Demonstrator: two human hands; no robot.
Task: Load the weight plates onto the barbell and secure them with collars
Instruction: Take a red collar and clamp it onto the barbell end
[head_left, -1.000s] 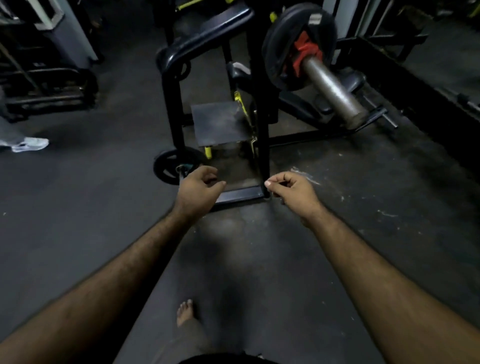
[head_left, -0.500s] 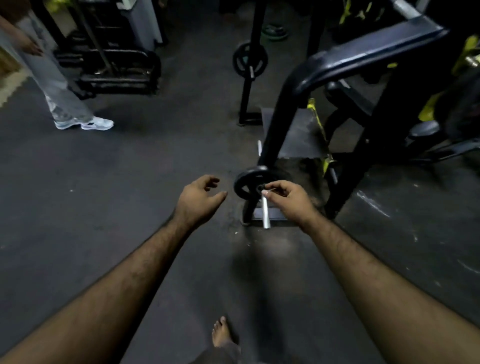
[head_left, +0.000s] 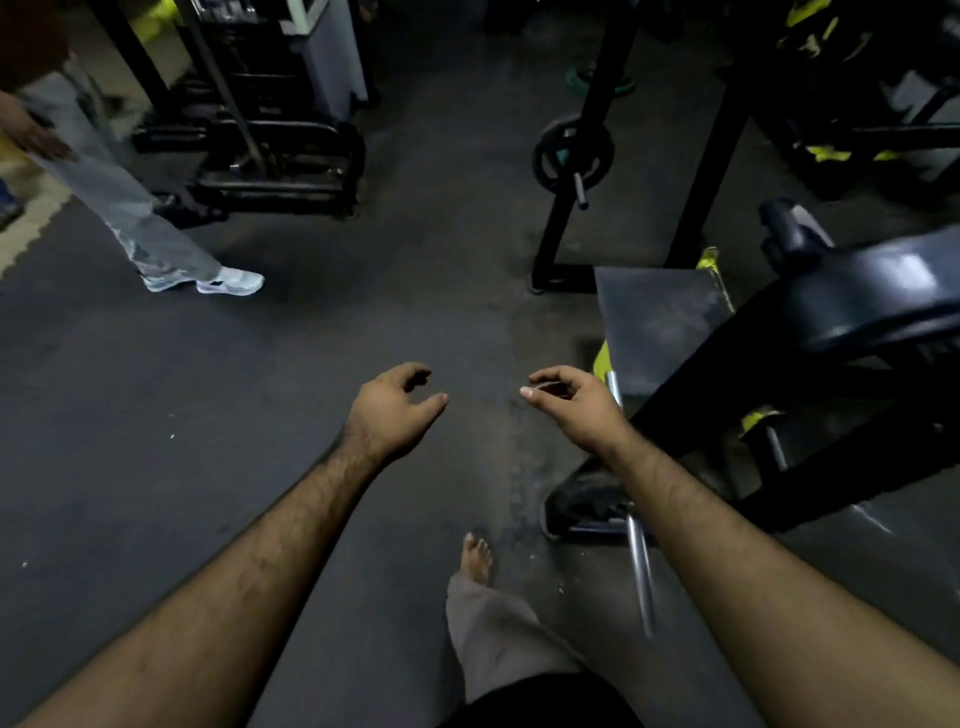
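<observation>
- Two bare hands are seen, held out over the dark floor (head_left: 208, 395).
- The left hand (head_left: 390, 410) is held in the air with loosely curled fingers and nothing in it.
- The right hand (head_left: 574, 402) is also held up, fingers loosely bent, thumb and finger near each other; no thing can be made out between them.
- Two weight plates are counted. One weight plate (head_left: 573, 151) is hung on a peg of a black upright stand (head_left: 587, 156), far from the hands, at the top of the floor.
- The second plate (head_left: 582, 506) is seen low down on a shiny steel bar (head_left: 640, 571), partly hidden under the right forearm, beside one bare foot (head_left: 478, 558).
- One padded black bench (head_left: 883, 306) is seen at the right edge.
- One other person's legs and white shoes (head_left: 228, 283) are seen at the floor's top left.
- No collar can be made out.
</observation>
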